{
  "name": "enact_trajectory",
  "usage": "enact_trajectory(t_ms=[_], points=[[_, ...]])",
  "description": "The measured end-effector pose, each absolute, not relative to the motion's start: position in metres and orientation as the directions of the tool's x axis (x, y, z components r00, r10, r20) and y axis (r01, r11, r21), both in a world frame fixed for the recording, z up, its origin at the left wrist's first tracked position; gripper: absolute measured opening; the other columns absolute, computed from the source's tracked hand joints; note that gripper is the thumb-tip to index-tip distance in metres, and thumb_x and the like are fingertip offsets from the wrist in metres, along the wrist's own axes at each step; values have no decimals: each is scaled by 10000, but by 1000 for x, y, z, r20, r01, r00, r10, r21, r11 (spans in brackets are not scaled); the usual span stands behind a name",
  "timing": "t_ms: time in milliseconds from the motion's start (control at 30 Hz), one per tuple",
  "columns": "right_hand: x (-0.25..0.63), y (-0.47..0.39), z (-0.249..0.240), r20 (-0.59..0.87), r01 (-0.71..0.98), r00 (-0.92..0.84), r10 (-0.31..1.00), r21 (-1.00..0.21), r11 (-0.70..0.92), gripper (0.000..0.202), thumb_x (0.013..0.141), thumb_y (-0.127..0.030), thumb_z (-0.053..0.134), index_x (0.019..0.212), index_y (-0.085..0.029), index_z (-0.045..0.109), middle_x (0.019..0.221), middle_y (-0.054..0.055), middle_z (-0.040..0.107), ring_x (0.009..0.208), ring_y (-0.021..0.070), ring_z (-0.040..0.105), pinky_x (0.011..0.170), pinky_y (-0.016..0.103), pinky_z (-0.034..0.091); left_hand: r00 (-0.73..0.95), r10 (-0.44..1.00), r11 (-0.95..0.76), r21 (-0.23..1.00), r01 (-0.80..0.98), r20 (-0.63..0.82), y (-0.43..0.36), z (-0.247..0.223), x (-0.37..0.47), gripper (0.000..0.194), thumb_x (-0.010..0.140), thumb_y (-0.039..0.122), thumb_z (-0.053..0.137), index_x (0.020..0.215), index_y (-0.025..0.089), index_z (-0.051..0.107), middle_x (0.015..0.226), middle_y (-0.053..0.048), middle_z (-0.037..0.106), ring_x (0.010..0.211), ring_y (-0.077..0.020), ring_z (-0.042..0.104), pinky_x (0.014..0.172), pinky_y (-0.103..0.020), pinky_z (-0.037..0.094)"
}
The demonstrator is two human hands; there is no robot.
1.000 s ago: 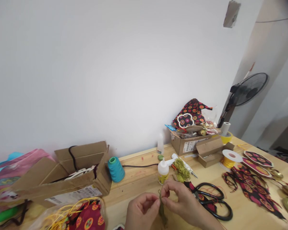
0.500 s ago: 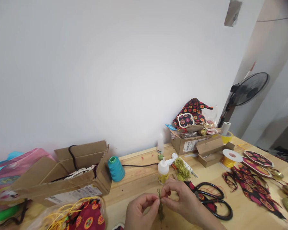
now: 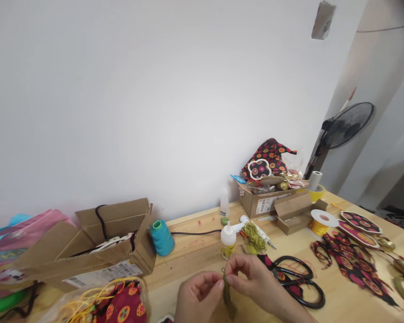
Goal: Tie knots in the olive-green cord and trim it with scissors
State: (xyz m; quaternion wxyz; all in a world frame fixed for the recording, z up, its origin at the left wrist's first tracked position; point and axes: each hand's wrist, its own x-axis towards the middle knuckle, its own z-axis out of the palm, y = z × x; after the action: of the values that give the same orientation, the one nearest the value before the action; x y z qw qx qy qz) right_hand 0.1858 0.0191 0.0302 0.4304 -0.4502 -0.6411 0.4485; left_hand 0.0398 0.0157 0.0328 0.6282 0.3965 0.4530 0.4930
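Note:
A small bundle of olive-green cord (image 3: 227,297) with a little loop at its top hangs between my two hands, low in the middle of the view. My left hand (image 3: 199,296) pinches it near the top, thumb against the fingers. From the right, my right hand (image 3: 251,280) grips the same cord just under the loop, its fingertips close to the left ones. Beyond the hands stands a white glue bottle (image 3: 228,241) with a yellow label. A skein of green cord (image 3: 254,237) lies behind my right hand.
Black-handled scissors (image 3: 301,282) lie right of my right hand, near patterned cloth (image 3: 357,264) and a yellow thread spool (image 3: 320,223). At left are an open box (image 3: 107,264), a teal cone (image 3: 162,238) and a bag of cloth (image 3: 124,305). A filled box (image 3: 265,202) stands behind.
The lower part of the green bundle has swung slightly to the right, and less of the loop shows above my fingers. Both hands keep their pinch. The view has shifted slightly.

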Motion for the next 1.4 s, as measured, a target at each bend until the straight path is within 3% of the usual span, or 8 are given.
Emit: enact_trajectory(t_ms=[767, 1133, 1400], points=[[187, 19, 32, 148, 229, -217, 965, -953, 198, 40, 685, -160, 574, 669, -129, 594, 616, -6, 535, 609, 122, 493, 583, 216, 389, 65, 993, 112, 970, -218, -100, 17, 27, 40, 60, 501, 165, 744, 531, 166, 692, 510, 15, 692, 482, -94, 605, 482, -104, 447], [185, 18, 30, 198, 320, -192, 961, -914, 252, 57, 683, -121, 524, 676, -146, 575, 663, -4, 519, 657, 136, 477, 633, 239, 375, 21, 992, -122, 989, 79, 121, 17, 21, 39, 73, 591, 206, 635, 565, 162, 688, 558, -17, 691, 549, -166, 627, 559, -186, 487], [186, 19, 31, 164, 271, -221, 961, -937, 222, 65, 712, -144, 515, 673, -145, 568, 637, -9, 515, 629, 126, 470, 595, 219, 376, 48, 997, -54, 995, -88, 58, 18, 21, 42, 24, 574, 171, 662, 581, 160, 682, 569, -17, 693, 561, -160, 634, 554, -174, 489]])
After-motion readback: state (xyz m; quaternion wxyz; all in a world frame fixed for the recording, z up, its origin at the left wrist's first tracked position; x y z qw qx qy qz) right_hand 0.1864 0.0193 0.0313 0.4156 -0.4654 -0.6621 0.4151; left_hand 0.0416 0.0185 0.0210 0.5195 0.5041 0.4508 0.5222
